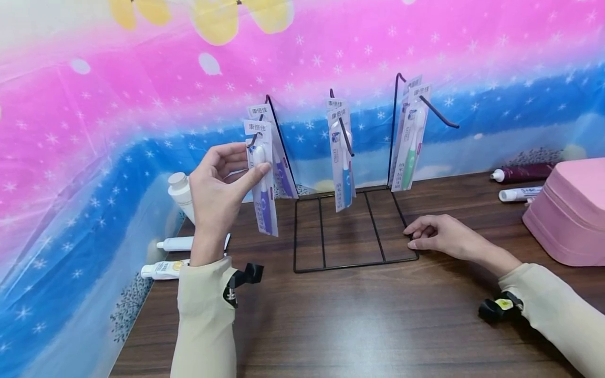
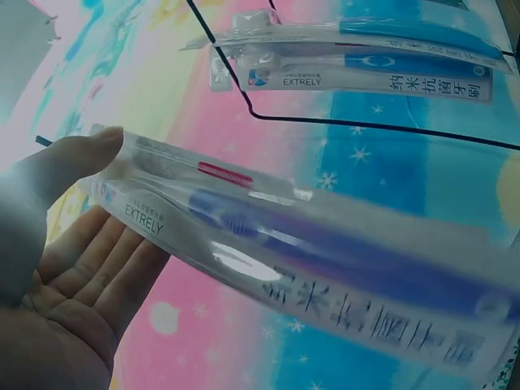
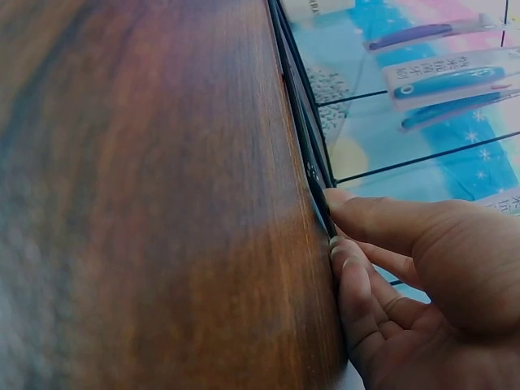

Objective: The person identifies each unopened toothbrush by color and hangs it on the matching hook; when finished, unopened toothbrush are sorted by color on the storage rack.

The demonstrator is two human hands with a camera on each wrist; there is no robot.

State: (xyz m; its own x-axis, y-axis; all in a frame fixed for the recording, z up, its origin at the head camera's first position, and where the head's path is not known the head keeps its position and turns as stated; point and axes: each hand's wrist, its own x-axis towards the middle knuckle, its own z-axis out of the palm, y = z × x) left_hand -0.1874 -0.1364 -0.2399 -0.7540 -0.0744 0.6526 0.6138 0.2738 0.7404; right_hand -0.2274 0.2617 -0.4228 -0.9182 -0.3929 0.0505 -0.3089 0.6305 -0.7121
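My left hand (image 1: 217, 191) pinches a packaged purple toothbrush (image 1: 266, 212), thumb on its front and fingers behind, near the end of the left hook of a black wire rack (image 1: 355, 266). A second purple toothbrush (image 1: 284, 178) hangs behind it. In the left wrist view the clear pack (image 2: 236, 257) slants across, with the thumb at its brush-head end. My right hand (image 1: 446, 239) holds the right side of the rack's base, low at the tabletop. The right wrist view shows thumb and fingertips pinching the black base wire (image 3: 315, 175).
Blue toothbrushes (image 1: 347, 184) hang from the middle hook, green ones (image 1: 410, 163) from the right. At left on the wooden table (image 1: 359, 325) are a white bottle (image 1: 179, 191) and tubes (image 1: 163, 270). A pink case (image 1: 567, 215) and more tubes (image 1: 520, 194) lie at right.
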